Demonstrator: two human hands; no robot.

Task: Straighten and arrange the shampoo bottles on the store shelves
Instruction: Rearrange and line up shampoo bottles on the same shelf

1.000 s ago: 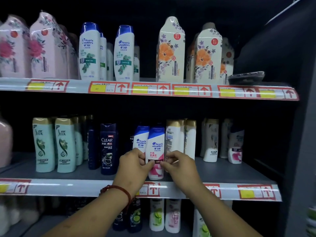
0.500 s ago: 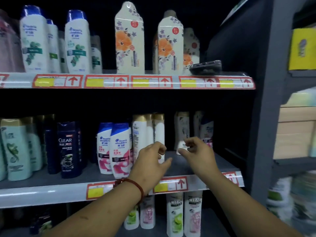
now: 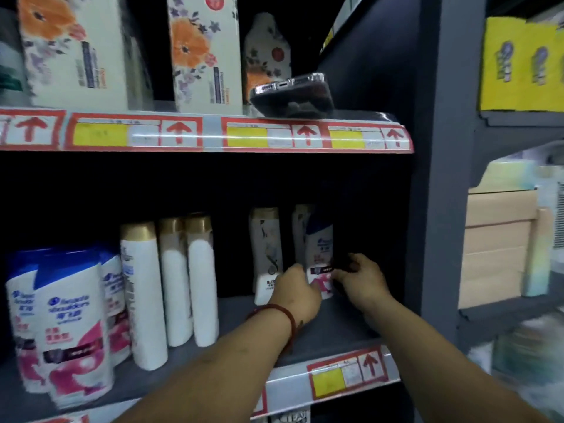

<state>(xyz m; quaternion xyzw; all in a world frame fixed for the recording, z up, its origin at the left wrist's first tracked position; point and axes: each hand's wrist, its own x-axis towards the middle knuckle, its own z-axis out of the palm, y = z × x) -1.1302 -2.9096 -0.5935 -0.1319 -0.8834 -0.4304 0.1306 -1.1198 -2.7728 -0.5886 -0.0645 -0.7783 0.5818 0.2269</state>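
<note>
- Pink-label bottle [image 3: 319,244], dark blue cap: upright at the far right end of the middle shelf [image 3: 335,329], set well back from the front edge.
- Left hand [image 3: 295,296]: fingers curled against the bottle's lower left side, gripping it. Red bracelet [image 3: 286,319] on the wrist.
- Right hand [image 3: 361,280]: fingers curled round the bottle's lower right side. Both hands are clamped on this one bottle, close together, with the bottle between them.
- Just left of it: pale gold-capped bottle [image 3: 266,242], upright.
- Further left and nearer: three white bottles [image 3: 175,279] with gold caps, in a row and touching.
- Near left: cluster of blue-capped bottles [image 3: 73,325] with pink labels, blurred.
- Upper shelf [image 3: 210,134]: a phone [image 3: 293,96] lies flat at the right end, with floral cartons [image 3: 204,53] to its left.
- Neighbouring rack, far right: yellow packs [image 3: 518,56], blurred.
</note>
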